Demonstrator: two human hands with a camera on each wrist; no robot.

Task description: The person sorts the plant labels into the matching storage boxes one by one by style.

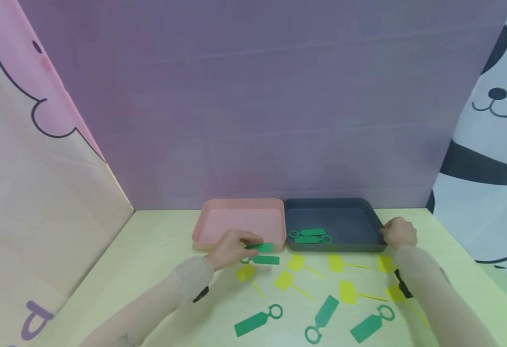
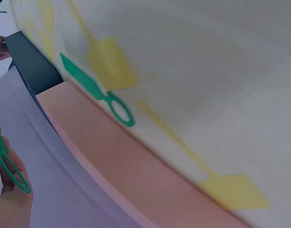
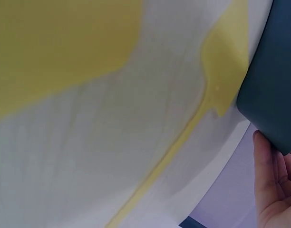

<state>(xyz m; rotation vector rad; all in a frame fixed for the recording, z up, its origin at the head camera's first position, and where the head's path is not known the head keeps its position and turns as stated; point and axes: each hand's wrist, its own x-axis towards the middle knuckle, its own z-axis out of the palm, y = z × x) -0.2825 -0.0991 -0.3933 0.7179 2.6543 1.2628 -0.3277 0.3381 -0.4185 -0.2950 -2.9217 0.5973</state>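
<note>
My left hand (image 1: 231, 248) pinches a green plastic tag with a ring end (image 1: 263, 247), held over the front edge of the pink tray (image 1: 242, 219). Its ring (image 2: 14, 173) shows against the fingers in the left wrist view. Just below, another green tag (image 1: 265, 260) lies on the table. At the right, my right hand (image 1: 400, 233) grips the side rim of the dark blue tray (image 1: 336, 219), its fingers (image 3: 264, 164) at the tray's corner in the right wrist view. Two green tags (image 1: 307, 239) lie inside that tray, near its front left.
Several yellow tags with thin straight tails (image 1: 285, 280) are spread over the pale table (image 1: 158, 241) before the trays. Closer in lie more green ring tags (image 1: 253, 324). The trays stand side by side against a purple backdrop (image 1: 258, 120); printed cloths hang at both sides.
</note>
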